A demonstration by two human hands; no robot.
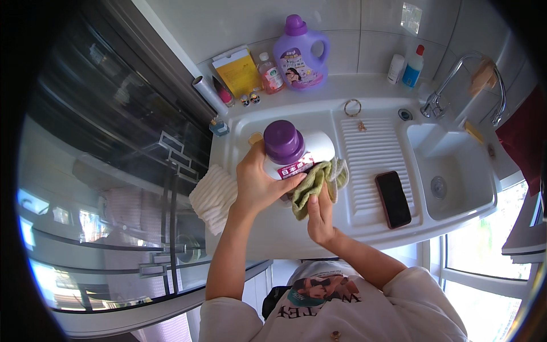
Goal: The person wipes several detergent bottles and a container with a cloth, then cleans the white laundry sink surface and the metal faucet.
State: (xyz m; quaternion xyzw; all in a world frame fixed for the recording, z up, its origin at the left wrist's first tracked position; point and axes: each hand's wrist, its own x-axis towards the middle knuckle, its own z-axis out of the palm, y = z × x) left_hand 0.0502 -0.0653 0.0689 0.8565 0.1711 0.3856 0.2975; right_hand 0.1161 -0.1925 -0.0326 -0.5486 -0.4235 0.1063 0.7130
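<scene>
My left hand grips a white plastic bottle with a large purple cap. The bottle is raised over the left part of the sink top, its cap towards me, and a printed label shows on its side. A green cloth with a pale edge is held in my right hand, pressed to the bottle's side by the label. The cloth hides part of the bottle. Beneath the hands, the surface is partly covered from sight.
A black phone lies on the ribbed drainboard, left of the sink basin. Folded white towels sit at the left edge. Along the back stand a purple detergent jug, a pink bottle and a yellow box. A chrome faucet rises right.
</scene>
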